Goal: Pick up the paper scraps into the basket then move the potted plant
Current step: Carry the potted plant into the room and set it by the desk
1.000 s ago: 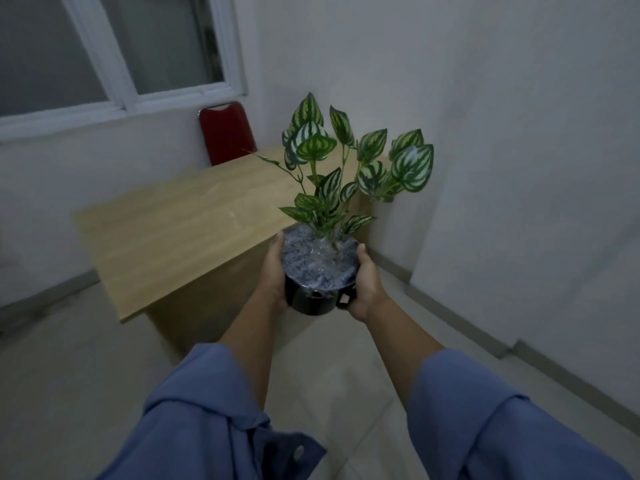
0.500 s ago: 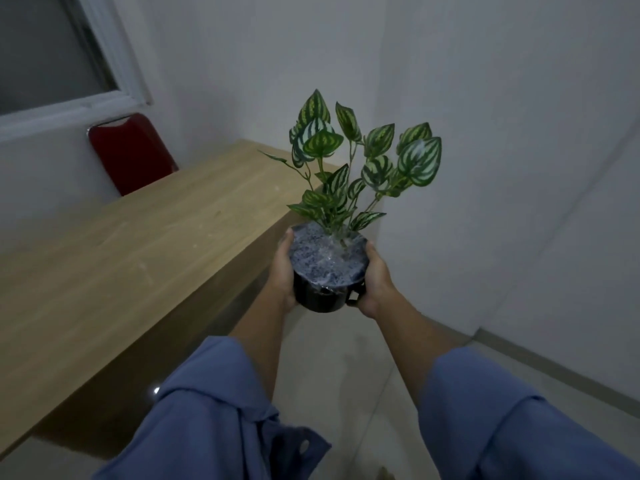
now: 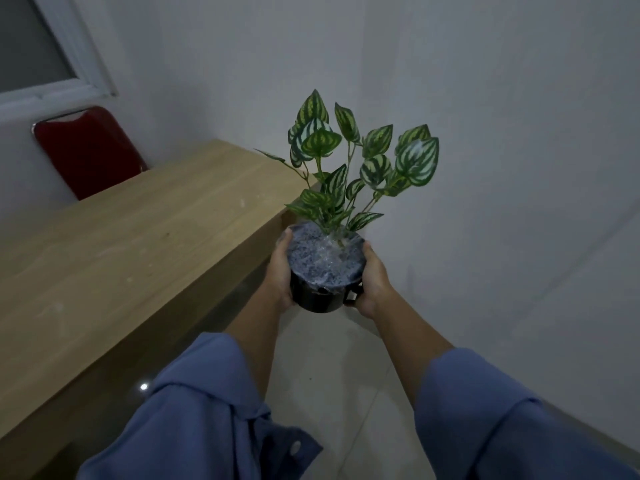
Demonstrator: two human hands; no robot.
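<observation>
Head view. The plant sits at frame centre, clear of any support and above the floor. Its pot is clasped between the left hand and the right hand, fingers curled round opposite walls. The long axis is upright, with the stems leaning slightly right.

The table fills the left of the frame. Its edge is just beside the left hand, which is the nearer one.

Pot: round, dark, glossy. Its top is speckled gravel under clear film. Leaves: striped green, pointed. Table: pale wood grain, flat. A red chair stands at upper left.
</observation>
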